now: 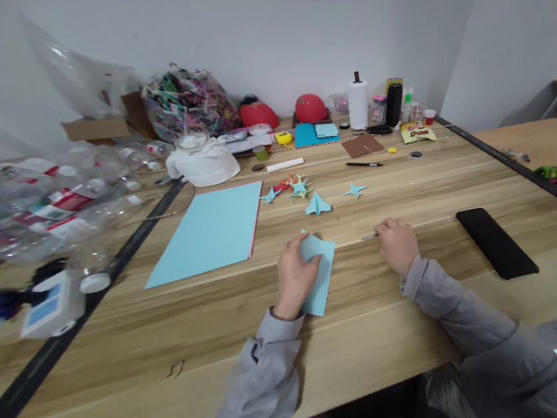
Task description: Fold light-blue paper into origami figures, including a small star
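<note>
My left hand [297, 275] grips a small piece of light blue paper [327, 276] at the table's front middle, thumb on top and fingers behind its left edge. My right hand [397, 242] is closed on a thin grey blade-like piece [369, 237] just above or on the tabletop. Most of that piece is hidden in the fingers. Beyond the hands are a folded blue paper plane [317, 203], a pale blue folded star shape [355, 189] and a cluster of colourful folded paper shapes [299, 186].
Large light blue sheets [205, 231] lie left of my hands, a black phone [496, 242] to the right. Plastic bottles [66, 199] crowd the left side. Farther back are a black pen [364, 164], brown paper [362, 146], a white paper roll [358, 104] and a snack bag [417, 132].
</note>
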A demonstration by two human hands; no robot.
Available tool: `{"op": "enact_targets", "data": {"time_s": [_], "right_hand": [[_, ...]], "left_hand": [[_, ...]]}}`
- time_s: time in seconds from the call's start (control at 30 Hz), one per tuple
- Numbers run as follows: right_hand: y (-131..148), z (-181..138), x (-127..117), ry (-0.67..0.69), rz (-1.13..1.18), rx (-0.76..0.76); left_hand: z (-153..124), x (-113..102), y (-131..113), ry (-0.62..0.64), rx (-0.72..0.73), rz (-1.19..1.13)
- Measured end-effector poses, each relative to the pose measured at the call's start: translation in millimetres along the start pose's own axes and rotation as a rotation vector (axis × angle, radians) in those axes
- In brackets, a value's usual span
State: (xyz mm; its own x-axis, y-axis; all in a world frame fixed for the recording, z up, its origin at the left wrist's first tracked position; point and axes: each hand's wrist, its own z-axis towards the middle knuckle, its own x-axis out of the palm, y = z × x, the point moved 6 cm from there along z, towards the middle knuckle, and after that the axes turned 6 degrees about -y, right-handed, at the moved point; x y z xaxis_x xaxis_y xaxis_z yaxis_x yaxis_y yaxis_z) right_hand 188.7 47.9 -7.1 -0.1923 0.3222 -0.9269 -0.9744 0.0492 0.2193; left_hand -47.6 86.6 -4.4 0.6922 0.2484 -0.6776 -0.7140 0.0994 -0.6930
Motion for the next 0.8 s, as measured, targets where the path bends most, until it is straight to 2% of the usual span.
{"op": "enact_targets", "data": {"time_s": [0.07, 0.13, 0.23, 0.3, 0.4, 0.47, 0.57, 0.67, 0.8], "right_hand": [[-12, 4, -7, -0.051, -0.058, 0.1], [-16, 6, -15, -0.139, -0.018, 0.15], [0, 4, -16, -0.217, 0.363, 0.065], [19, 0, -5, -0.104, 0.784, -0.007], [33, -6, 15, 0.153, 1.182, 0.082], [27, -5, 20, 0.201, 1.248, 0.208], [5, 2, 10, 0.015, 1.274, 0.358], [0, 5, 7, -0.007, 1.299, 0.402], [4, 3, 4, -0.036, 1.317, 0.393]], "left_hand": [[-2, 3, -2, -0.004, 0.0, -0.163], [-6, 8, -3, 0.017, -0.063, -0.341], [-15, 14, -11, 0.118, -0.13, -0.622], [-22, 16, -18, 0.185, -0.17, -0.776], [-28, 16, -26, 0.246, -0.216, -0.896], [-27, 14, -28, 0.269, -0.231, -0.919], [-20, 11, -26, 0.244, -0.215, -0.948], [-16, 10, -22, 0.208, -0.222, -0.97], [-17, 13, -17, 0.183, -0.302, -0.982]]}}
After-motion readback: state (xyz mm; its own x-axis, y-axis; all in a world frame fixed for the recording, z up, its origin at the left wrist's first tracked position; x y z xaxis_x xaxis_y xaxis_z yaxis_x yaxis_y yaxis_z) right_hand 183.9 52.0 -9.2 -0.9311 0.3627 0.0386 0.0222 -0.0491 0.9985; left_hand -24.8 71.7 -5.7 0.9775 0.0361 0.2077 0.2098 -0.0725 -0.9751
